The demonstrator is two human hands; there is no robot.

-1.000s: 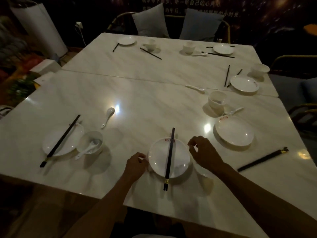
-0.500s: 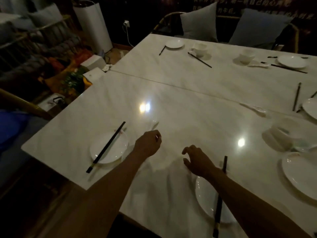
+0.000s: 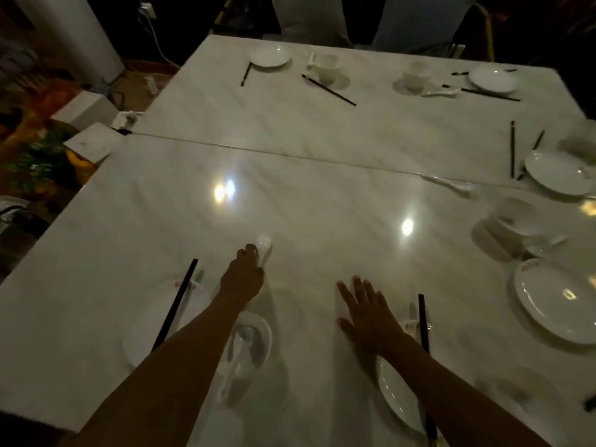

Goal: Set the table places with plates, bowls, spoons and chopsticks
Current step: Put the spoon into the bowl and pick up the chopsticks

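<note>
The left hand (image 3: 242, 279) pinches a white ceramic spoon (image 3: 263, 250) lying mid-table, likely to bring it toward the near edge's setting, while the right hand (image 3: 367, 312) hovers splayed, empty.

Dim room, dark far wall. Two pale marble-look slabs pushed together form worktop (image 3: 322, 150), thin seam running across between them. Two bright light reflections on glossy near slab, one left of centre, one right. Far side: two cushions (image 3: 309, 17) on chair backs, curved wooden frame (image 3: 483, 30) at far right. Far left: tall white cylindrical unit (image 3: 74, 33), wall socket with white cable (image 3: 154, 30). Left floor: white boxes (image 3: 87, 109), green plant (image 3: 42, 156), colourful clutter.
</note>
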